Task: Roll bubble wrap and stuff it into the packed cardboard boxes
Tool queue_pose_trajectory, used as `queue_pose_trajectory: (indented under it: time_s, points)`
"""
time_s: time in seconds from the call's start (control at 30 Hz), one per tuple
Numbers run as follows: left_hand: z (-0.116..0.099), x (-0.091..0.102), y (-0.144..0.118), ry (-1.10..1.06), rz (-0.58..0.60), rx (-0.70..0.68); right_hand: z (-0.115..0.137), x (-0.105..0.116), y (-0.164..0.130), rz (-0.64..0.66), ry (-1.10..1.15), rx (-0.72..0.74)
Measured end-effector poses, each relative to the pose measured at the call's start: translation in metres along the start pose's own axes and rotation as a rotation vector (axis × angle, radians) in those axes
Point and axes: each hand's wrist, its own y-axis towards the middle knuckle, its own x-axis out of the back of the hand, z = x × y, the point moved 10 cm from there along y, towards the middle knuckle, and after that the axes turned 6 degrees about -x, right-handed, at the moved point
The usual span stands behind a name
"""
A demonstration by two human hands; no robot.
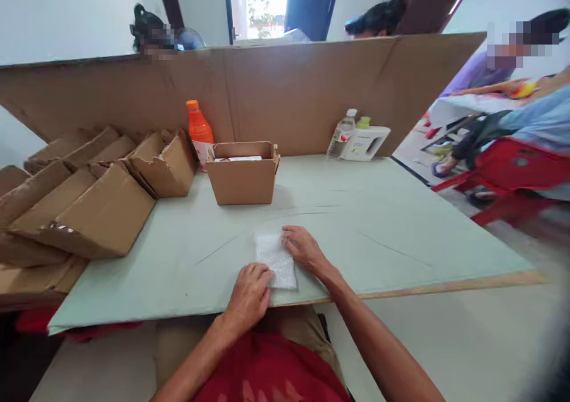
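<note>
A piece of clear bubble wrap (275,255) lies flat near the front edge of the table, roughly rectangular; I cannot tell whether anything is inside it. My left hand (250,290) rests at its lower left edge, palm down, with the fingertips lying on the wrap. At the upper right edge, my right hand (306,251) touches it with loosely bent fingers spread a little apart. Neither hand lifts the wrap off the table. Behind it stands an open cardboard box (246,182) with something white inside.
Several cardboard boxes (104,212) crowd the left of the pale green table (378,212). An orange bottle (199,127), a clear bottle (342,136) and a white jug (363,143) stand before a cardboard partition (285,93). People sit beyond it; a red chair (521,167) is at right.
</note>
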Motion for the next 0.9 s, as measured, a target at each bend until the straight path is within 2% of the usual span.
queue_pose_trajectory:
  time_s: [0.13,0.23,0.3,0.37,0.53,0.6,0.7,0.77,0.83,0.9]
  points:
    - [0.002,0.013,-0.011,-0.001,-0.114,0.063,-0.005,-0.003,0.043,-0.025,-0.002,-0.028]
    - [0.002,0.024,-0.017,-0.016,-0.175,0.098,-0.01,0.012,0.054,-0.109,-0.003,-0.049]
    - [0.002,0.031,-0.019,-0.056,-0.209,0.106,-0.008,0.025,0.044,-0.134,0.012,-0.033]
    - [0.002,0.034,-0.019,-0.097,-0.229,0.11,-0.001,0.03,0.023,-0.099,0.038,0.015]
    - [0.002,0.034,-0.014,-0.147,-0.245,0.109,0.028,0.007,-0.033,0.125,0.086,0.142]
    - [0.003,0.033,-0.015,-0.165,-0.246,0.112,0.033,0.002,-0.041,0.158,0.098,0.14]
    - [0.007,0.026,-0.022,-0.184,-0.197,0.121,0.031,0.01,-0.045,0.158,0.126,0.103]
    - [0.01,0.019,-0.029,-0.177,-0.163,0.12,0.03,0.015,-0.052,0.205,0.14,0.093]
    - [0.012,0.015,-0.035,-0.171,-0.154,0.113,0.033,0.016,-0.067,0.276,0.113,0.138]
    - [0.014,0.013,-0.038,-0.188,-0.154,0.113,0.04,0.012,-0.085,0.326,0.03,0.25]
